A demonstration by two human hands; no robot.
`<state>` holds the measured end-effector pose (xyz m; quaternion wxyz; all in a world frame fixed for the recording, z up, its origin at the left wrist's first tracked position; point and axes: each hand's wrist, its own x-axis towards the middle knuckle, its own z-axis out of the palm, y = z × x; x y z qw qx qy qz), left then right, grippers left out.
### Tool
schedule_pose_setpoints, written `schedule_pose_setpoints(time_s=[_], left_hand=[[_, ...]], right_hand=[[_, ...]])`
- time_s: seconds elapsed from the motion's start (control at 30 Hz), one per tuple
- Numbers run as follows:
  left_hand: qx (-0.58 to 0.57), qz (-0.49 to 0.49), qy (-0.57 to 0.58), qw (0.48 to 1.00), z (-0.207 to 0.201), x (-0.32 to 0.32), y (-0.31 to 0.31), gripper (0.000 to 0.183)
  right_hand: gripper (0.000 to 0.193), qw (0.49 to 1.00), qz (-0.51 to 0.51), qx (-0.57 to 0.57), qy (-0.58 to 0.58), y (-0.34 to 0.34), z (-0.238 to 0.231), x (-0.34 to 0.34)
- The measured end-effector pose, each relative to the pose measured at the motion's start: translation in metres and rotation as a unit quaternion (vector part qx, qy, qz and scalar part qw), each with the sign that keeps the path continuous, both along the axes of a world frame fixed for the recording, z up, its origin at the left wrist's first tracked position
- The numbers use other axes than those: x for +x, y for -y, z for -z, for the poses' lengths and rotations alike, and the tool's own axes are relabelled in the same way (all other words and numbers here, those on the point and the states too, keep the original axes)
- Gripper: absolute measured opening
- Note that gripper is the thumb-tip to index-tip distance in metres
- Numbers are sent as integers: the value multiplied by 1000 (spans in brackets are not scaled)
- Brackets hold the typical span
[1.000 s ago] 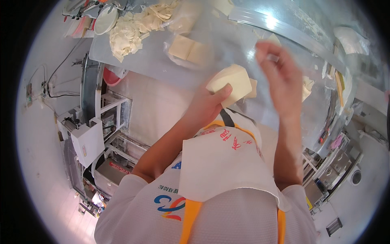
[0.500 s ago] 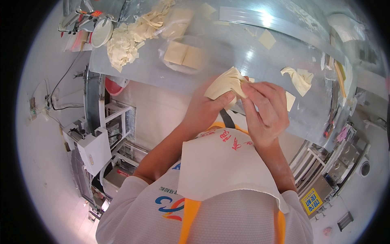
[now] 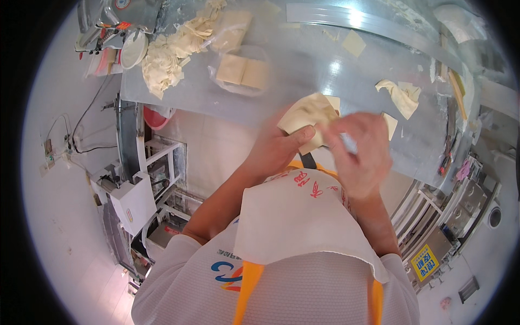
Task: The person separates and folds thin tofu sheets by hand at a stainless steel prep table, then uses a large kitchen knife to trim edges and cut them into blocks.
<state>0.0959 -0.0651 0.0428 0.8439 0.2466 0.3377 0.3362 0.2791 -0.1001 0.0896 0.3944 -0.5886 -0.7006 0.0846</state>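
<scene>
My left hand [image 3: 279, 149] grips a small stack of thin, pale yellow dough sheets [image 3: 307, 112] over the near edge of the metal table [image 3: 303, 65]. Its thumb presses on top of the sheets, and the fingers are hidden underneath. Close against the stack's right side is my right hand [image 3: 364, 154], bent and smeared by motion, so what its fingertips hold does not show clearly. One dough square [image 3: 389, 126] lies on the table just beyond that hand. A crumpled dough piece [image 3: 403, 100] rests farther to the right.
A long heap of folded dough sheets [image 3: 162, 65] covers the table's far left, beside a white bowl [image 3: 134, 50]. Square stacks in clear plastic [image 3: 242, 71] sit right of it. A metal strip [image 3: 330, 15] crosses the far side; a wooden stick [image 3: 458, 96] lies along the right edge.
My right hand has shifted slightly right and down and is now blurred. The held dough sheets look flatter and more spread than before. My left hand keeps its grip.
</scene>
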Motion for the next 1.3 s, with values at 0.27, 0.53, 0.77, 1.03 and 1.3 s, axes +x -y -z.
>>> schedule_pose_setpoints(time_s=[0.27, 0.53, 0.77, 1.03, 1.3], left_hand=[[-178, -22, 35, 983, 34, -11, 8, 51], [-154, -98, 33, 983, 67, -49, -5, 55], [-105, -206, -113, 966, 146, -79, -48, 44], [-112, -244, -102, 958, 208, -88, -86, 34], [-136, -200, -265, 933, 219, -91, -92, 31]], right_hand=[[62, 571, 42, -571, -588, -18, 101, 12], [32, 681, -108, -568, -450, -87, 132, -31], [35, 848, -191, -483, -107, -187, 174, -81], [37, 874, -204, -441, 15, -235, 234, -110], [36, 892, -192, -408, 29, -235, 248, -115]])
